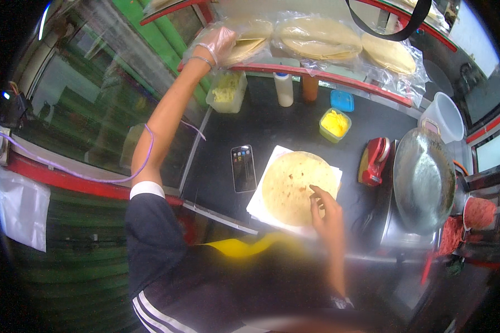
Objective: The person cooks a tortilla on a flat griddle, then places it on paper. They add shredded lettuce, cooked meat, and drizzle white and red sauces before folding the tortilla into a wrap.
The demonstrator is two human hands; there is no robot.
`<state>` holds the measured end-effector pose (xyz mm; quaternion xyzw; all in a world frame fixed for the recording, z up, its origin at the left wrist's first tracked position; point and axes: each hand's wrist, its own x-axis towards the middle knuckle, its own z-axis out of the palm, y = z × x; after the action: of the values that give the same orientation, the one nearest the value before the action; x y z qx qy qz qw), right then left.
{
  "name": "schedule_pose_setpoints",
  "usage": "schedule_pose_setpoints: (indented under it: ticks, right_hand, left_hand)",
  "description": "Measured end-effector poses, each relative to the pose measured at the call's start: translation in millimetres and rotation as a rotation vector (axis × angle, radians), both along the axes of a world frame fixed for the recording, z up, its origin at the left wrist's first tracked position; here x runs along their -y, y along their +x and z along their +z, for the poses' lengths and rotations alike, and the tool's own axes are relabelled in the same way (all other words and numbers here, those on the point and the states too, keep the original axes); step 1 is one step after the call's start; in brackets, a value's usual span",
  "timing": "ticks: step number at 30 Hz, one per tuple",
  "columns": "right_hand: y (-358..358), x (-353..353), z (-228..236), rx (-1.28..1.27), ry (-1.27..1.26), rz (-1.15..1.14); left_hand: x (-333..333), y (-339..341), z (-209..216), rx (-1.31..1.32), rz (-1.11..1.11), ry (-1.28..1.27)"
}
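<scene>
A street food stall: bagged flatbreads (318,38) on a shelf, sauce bottles (284,89), a griddle pan (424,180).

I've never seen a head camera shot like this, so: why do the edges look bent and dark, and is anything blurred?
In the head view, the fisheye lens bows straight lines such as the red shelf rail and leaves a black rim. The round pale flatbread on white paper is fairly sharp, while the right hand on it and the dark clothing below are smeared. The left hand, in a clear plastic glove, reaches bagged flatbreads, whose plastic catches glare.
</scene>
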<state>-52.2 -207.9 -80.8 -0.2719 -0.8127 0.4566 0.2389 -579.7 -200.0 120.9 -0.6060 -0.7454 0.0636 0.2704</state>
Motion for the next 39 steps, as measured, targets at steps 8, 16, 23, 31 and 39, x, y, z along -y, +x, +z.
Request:
schedule_pose_setpoints:
  ticks: [8,16,23,31,39]
  right_hand:
    - [4,-5,-1,0.004,-0.030,-0.015]
    - [4,-10,-5,0.047,-0.057,-0.006]
    - [-1,-12,-6,0.006,-0.055,-0.013]
    - [4,-16,-6,0.096,-0.090,-0.026]
    - [0,-24,-13,0.046,-0.069,-0.009]
  left_hand:
    - [-4,-22,9,-0.028,-0.043,0.086]
    - [10,-40,-4,0.064,0.050,0.117]
    - [30,-61,-22,0.061,0.113,0.126]
    - [26,-103,21,0.019,0.101,-0.069]
    - [26,-140,42,0.006,0.091,-0.129]
